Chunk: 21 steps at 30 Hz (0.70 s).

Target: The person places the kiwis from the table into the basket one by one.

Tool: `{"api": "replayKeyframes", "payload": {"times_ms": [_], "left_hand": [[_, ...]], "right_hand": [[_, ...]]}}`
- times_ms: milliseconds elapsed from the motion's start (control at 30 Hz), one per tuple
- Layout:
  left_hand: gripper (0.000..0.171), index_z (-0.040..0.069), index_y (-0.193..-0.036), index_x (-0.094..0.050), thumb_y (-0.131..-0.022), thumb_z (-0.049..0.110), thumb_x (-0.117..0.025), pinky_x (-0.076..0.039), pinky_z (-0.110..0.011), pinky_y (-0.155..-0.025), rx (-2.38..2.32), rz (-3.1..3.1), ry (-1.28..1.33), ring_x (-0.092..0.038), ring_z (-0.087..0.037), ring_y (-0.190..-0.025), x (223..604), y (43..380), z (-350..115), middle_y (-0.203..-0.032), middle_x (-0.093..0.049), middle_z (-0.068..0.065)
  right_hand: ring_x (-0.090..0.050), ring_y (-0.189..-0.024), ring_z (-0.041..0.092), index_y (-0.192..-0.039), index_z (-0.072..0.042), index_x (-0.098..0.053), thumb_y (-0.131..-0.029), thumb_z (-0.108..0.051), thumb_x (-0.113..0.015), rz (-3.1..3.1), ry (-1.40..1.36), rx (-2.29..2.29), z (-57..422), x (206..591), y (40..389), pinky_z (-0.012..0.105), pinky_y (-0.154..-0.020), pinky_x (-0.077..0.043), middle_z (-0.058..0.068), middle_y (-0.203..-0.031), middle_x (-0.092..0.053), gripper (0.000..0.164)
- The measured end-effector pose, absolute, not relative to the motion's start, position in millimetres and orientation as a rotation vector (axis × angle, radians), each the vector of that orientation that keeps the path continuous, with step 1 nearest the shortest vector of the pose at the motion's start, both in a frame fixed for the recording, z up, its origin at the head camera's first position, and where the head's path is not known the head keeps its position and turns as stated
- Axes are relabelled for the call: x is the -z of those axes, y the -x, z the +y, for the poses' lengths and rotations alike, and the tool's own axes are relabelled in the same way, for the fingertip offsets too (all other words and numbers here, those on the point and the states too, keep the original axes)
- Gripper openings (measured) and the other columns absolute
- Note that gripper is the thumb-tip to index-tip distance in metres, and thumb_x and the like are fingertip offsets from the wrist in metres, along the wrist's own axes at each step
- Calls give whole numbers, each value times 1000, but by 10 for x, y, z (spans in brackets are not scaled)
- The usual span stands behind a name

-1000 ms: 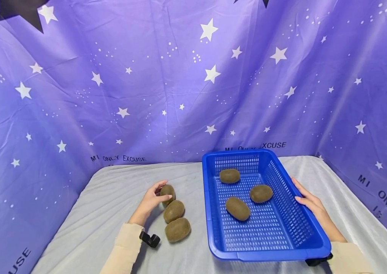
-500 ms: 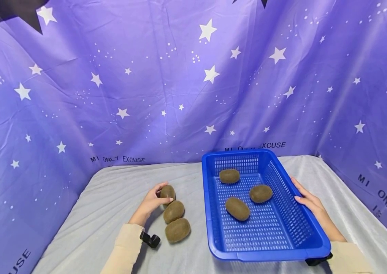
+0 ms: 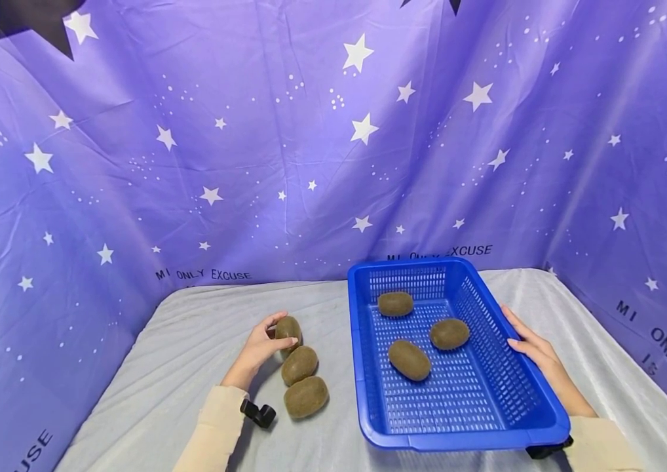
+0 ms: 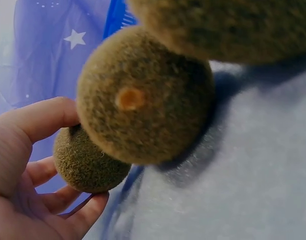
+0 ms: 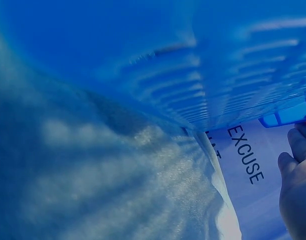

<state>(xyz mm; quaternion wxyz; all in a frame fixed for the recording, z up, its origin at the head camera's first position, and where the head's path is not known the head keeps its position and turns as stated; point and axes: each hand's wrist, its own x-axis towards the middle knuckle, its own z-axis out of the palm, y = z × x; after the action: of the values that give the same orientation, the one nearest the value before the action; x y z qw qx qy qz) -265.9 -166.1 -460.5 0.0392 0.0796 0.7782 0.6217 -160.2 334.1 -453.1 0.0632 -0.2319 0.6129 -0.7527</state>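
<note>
In the head view, three brown fuzzy kiwis lie in a line on the cloth left of a blue plastic basket (image 3: 463, 440). My left hand (image 3: 255, 349) pinches the farthest kiwi (image 3: 287, 330) between thumb and fingers. Nearer lie the middle kiwi (image 3: 300, 366) and the front kiwi (image 3: 306, 397). The left wrist view shows fingers curled round the held kiwi (image 4: 88, 170), partly covered by a closer one (image 4: 143, 100). My right hand (image 3: 540, 351) holds the basket's right rim, thumb over the top; its other fingers are partly hidden. Three kiwis (image 3: 409, 360) lie spread inside the basket.
Pale grey cloth (image 3: 204, 328) covers the table. A purple curtain (image 3: 286, 131) with white stars hangs behind it and at both sides. A black wrist camera mount (image 3: 258, 413) sits on the left wrist. The basket's slotted wall (image 5: 173, 85) fills much of the right wrist view.
The kiwi in my left hand has shifted slightly up and away from the middle one. The right hand, the basket and the other kiwis stay in place.
</note>
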Motion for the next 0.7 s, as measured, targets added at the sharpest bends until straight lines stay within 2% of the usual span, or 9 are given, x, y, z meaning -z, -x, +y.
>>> {"api": "replayKeyframes", "payload": {"times_ms": [200, 467, 700], "left_hand": [[68, -1, -136, -46, -75, 4, -75, -47, -24, -77, -1904, 2449, -212, -54, -27, -104, 4712, 2771, -1674, -133, -47, -21], [69, 4, -137, -46, -75, 10, -76, -48, -30, -82, -1880, 2486, -227, -54, -29, -107, 4548, 2706, -1584, -135, -48, -16], [66, 10, -136, -49, -75, 8, -76, -51, -33, -82, -1908, 2460, -287, -56, -29, -104, 4367, 2608, -1460, -133, -50, -14]], "right_hand": [[-47, -123, 5, -151, -14, 6, -103, -6, -19, 1850, 702, 2274, 3336, 4536, 1599, 33, -90, -50, -21, -148, -26, 55], [-50, -121, 10, -151, -13, 5, -103, -3, -19, 1814, 727, 2310, 3336, 4553, 1609, 34, -87, -52, -21, -149, -28, 55], [-48, -122, 7, -150, -12, 6, -102, -3, -19, 1826, 743, 2297, 3341, 4544, 1611, 32, -88, -51, -22, -148, -29, 55]]}}
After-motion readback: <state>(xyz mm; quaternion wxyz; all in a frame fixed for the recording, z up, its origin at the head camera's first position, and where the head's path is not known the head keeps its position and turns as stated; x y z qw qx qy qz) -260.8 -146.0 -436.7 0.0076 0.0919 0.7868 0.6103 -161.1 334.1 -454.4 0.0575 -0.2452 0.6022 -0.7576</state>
